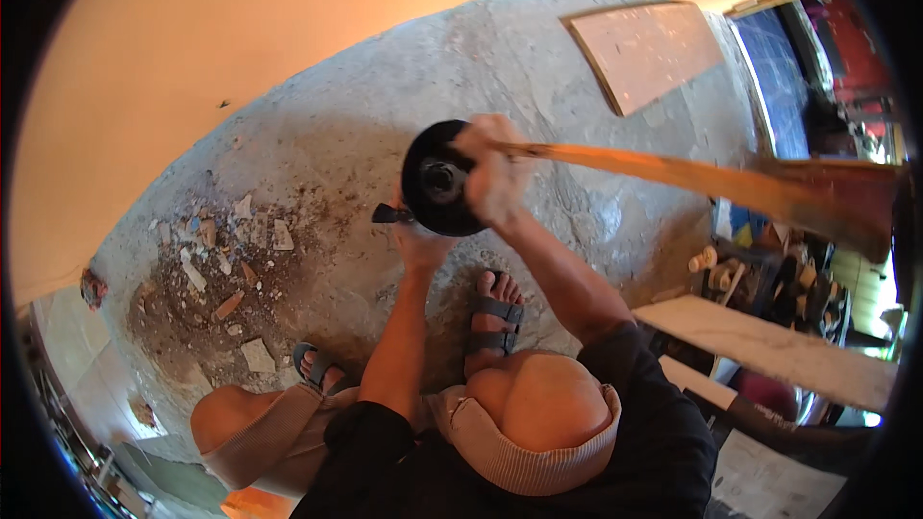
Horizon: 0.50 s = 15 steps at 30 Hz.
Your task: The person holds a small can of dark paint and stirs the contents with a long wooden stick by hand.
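the right hand [492, 178] grips a long wooden handle [673, 173] level above the concrete floor [336, 135], while the left hand [420, 242] closes under the black round head [437, 178], steadying it.

A rough grey concrete floor [365, 125] strewn with tile rubble [216, 264] meets a plain orange-lit wall [240, 10].

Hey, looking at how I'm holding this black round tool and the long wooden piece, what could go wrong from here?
The right hand grips the wooden piece right against the black round tool, so a slip may catch fingers. The feet in open sandals sit directly below, exposed if anything drops. The rubble on the concrete floor to the left could cause a stumble.
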Tool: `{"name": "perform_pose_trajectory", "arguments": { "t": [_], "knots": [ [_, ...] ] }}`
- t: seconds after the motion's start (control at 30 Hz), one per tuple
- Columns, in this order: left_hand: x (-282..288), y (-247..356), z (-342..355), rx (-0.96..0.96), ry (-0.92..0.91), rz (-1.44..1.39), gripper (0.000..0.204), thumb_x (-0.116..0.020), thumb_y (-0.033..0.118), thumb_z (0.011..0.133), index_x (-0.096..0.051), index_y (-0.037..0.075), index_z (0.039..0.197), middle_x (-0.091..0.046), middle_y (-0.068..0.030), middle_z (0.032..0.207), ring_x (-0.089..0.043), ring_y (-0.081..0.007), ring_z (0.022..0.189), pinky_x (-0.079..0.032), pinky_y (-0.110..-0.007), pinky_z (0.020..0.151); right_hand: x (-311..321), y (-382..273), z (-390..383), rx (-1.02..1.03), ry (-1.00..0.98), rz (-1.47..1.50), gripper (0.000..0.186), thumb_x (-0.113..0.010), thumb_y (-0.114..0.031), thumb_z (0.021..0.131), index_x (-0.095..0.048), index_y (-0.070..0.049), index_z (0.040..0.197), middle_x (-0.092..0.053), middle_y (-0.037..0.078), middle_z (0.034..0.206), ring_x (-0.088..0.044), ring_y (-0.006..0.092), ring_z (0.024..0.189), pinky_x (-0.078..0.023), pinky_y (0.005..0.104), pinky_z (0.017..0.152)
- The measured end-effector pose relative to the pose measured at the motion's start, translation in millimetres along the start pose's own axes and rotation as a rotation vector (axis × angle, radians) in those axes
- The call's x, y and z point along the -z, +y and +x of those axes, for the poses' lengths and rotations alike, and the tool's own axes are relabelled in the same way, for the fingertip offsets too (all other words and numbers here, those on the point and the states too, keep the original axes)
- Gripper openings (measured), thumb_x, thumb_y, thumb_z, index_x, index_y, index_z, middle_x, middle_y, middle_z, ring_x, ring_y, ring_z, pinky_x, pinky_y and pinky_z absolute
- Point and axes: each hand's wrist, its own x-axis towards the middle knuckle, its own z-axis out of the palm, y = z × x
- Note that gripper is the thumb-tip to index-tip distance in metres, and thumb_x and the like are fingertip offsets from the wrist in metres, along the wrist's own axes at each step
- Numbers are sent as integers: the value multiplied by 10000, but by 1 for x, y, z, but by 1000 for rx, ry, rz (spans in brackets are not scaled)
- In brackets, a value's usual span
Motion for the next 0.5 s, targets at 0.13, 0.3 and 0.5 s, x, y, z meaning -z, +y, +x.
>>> {"name": "perform_pose_trajectory", "arguments": {
  "t": [0.13,0.3,0.5],
  "knots": [
    [-5,-12,6,-240,127,221,934,-943,107,570,-463,28,1367,-591,-75,1247,-575,-172,1133,-476,-342,997,44,-8,-9,-132,-27,57,249,-483,-78,955,-450,-59,709,-423,-4,665,-417,92,632,-347,282,549],
    [-5,-4,4,-43,-6,102,896,-925,63,589,-478,28,1365,-578,-78,1276,-559,-175,1173,-476,-346,1014,2,-20,-5,-431,-209,133,308,-523,-99,993,-443,-69,696,-432,-40,655,-388,59,608,-328,255,532],
    [-4,-21,0,-167,81,187,905,-930,62,591,-475,41,1373,-572,-96,1310,-580,-205,1169,-493,-365,1007,47,-11,-2,-136,94,146,291,-523,-110,996,-485,-68,711,-435,-41,646,-385,52,598,-332,255,523]
  ]
}}
